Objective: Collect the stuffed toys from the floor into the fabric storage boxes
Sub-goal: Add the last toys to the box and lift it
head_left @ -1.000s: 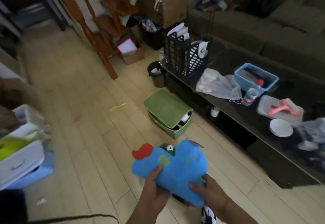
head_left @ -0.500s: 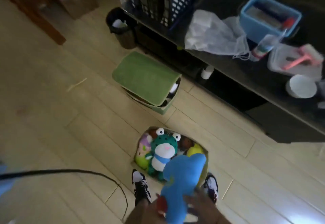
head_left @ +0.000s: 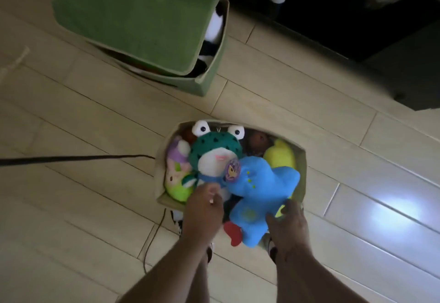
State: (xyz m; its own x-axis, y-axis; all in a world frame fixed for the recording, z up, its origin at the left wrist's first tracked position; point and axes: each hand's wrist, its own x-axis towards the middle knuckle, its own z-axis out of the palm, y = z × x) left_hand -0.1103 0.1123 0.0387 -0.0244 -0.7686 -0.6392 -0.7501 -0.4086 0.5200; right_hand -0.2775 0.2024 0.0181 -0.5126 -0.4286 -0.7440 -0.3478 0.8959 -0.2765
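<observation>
A dark cord [head_left: 71, 158] runs across the wooden floor [head_left: 71, 112] toward a beige fabric box [head_left: 160, 159] full of stuffed toys. Behind it stands a green fabric box [head_left: 209, 81], its lid [head_left: 133, 14] partly over it. In the beige box a green frog toy [head_left: 214, 152] sits upright. The left hand [head_left: 203, 209] reaches over the box's near edge, fingers curled; whether it grips anything I cannot tell. The blue toy [head_left: 259, 190] lies over the box's right side, held at its lower part by the right hand [head_left: 289, 224].

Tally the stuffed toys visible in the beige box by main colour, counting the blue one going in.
Blue: 1, blue toy
Teal green: 1, frog
Yellow: 1, yellow toy
Purple and lime: 1, pastel toy
Brown: 1, brown toy, partly hidden
Total: 5 in the beige box
</observation>
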